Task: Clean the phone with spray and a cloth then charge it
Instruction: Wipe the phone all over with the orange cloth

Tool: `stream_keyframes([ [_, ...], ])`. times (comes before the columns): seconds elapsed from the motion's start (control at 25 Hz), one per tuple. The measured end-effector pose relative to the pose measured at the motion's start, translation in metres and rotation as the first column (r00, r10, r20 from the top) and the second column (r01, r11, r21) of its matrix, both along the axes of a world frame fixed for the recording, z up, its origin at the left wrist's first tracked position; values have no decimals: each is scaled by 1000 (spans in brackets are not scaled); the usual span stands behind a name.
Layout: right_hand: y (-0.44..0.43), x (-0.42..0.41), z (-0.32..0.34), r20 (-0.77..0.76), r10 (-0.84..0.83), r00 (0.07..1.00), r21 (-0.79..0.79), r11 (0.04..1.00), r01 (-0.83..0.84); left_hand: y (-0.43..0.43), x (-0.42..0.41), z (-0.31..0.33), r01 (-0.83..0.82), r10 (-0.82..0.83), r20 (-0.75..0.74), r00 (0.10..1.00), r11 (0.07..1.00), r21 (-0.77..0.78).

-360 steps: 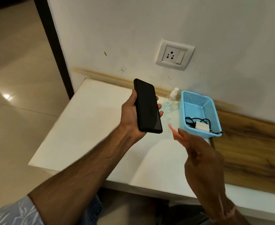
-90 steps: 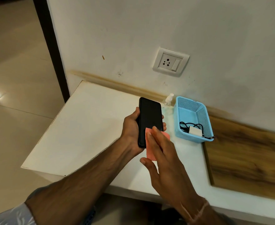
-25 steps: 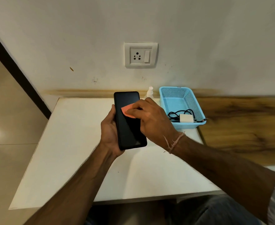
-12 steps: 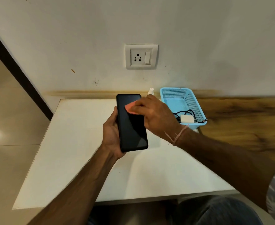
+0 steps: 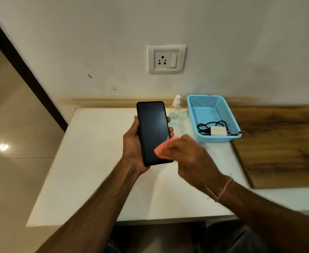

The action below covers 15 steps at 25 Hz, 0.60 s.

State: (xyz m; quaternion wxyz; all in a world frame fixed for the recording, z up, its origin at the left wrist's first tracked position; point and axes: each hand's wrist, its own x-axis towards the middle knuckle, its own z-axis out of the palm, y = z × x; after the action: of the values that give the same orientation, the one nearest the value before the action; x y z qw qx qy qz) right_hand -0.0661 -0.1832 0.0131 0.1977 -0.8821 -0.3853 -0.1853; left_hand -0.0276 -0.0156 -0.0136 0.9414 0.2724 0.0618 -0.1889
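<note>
Right hand (image 5: 184, 154), pinching pink cloth (image 5: 161, 149), has slid from phone (image 5: 152, 132) top to lower screen. Blue basket (image 5: 228, 115) holds white charger (image 5: 218, 132) and black cable (image 5: 207, 126). Left hand (image 5: 134, 145) grips phone, long axis toward wall, screen up.

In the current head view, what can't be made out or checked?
- Right hand: motion-blurred, so its grip on the pink cloth is unclear.
- Phone: lower right corner covered by cloth and hand; screen dark, cleanliness unreadable.
- Spray bottle: clear and small, liquid level not visible.
- Cable in the basket: plug type too small.
- Socket: switch position unclear.
</note>
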Motion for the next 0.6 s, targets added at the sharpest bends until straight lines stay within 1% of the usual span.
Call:
stream_keyframes([
  [0.08, 6, 19, 6, -38, -224, 974, 154, 962, 227, -2, -2, 2, 10, -10, -5, 1000, 998, 59],
  [0.12, 17, 21, 5, -91, -301, 949, 220, 924, 314, -2, -2, 3, 6, -5, -12, 1000, 997, 79],
  [0.16, 31, 17, 1, -135, -330, 934, 269, 896, 355, -1, -2, 4, -4, 6, -17, 1000, 997, 83],
  [0.24, 56, -2, -16, -165, -272, 948, 304, 900, 311, 4, -1, 5, -26, 27, -11, 1000, 998, 56],
  [0.32, 67, -27, -33, -153, -149, 977, 284, 940, 188, 12, 2, 5, -51, 51, -6, 999, 999, 14],
  [0.4, 56, -31, -39, -113, -89, 990, 247, 962, 115, 18, 5, 3, -66, 66, 18, 998, 998, -2],
  [0.48, 37, -17, -41, -106, -134, 985, 257, 954, 157, 19, 8, 0, -94, 94, 24, 995, 995, 13],
  [0.6, 29, -4, -42, -222, -257, 941, 252, 917, 310, 12, 12, 0, -106, 106, 1, 994, 992, 73],
])
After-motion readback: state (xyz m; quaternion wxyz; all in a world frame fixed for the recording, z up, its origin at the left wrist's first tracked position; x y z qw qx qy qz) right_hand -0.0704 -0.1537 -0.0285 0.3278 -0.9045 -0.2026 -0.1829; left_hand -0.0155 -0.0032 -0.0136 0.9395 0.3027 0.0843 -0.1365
